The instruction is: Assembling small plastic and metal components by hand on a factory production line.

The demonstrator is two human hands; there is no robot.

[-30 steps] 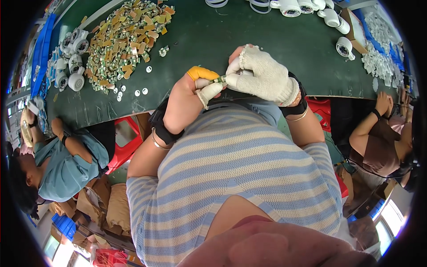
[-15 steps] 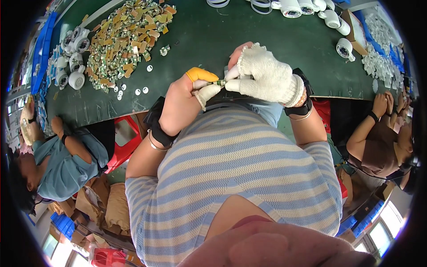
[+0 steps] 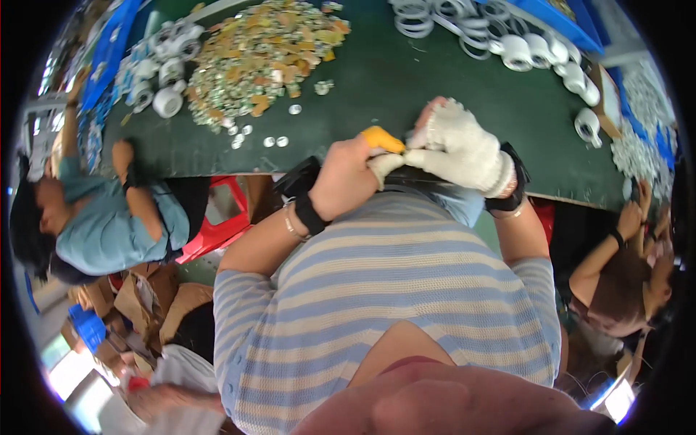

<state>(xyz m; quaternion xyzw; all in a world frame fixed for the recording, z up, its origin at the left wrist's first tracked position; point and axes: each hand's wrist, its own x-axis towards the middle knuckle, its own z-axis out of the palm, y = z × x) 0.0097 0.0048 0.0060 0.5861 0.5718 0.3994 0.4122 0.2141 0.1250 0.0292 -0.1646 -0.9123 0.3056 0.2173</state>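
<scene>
My left hand (image 3: 353, 171), with a yellow cover on the index finger and a white one on the thumb, is closed in a pinch over the table's near edge. My right hand (image 3: 464, 150), in a white knitted glove with a bare fingertip showing, meets it there, its thumb and fingers pressed together. The fingertips of both hands touch or nearly touch. Between them the small green circuit board seen half a second ago is now hidden by fingers and blur. Nearest on the green table (image 3: 377, 80) lie several small white discs (image 3: 270, 141).
A large heap of small circuit boards (image 3: 261, 58) lies at the far left, beside white camera housings (image 3: 168, 99). White rings (image 3: 453, 22), more housings (image 3: 516, 52) and clear plastic parts (image 3: 641, 156) lie right. Co-workers sit at left (image 3: 116, 210) and right (image 3: 616, 283).
The whole view has shifted, so table and hands appear farther right and lower. My hands have closed together over the small circuit board. A person's arm and pale clothing appear at lower left.
</scene>
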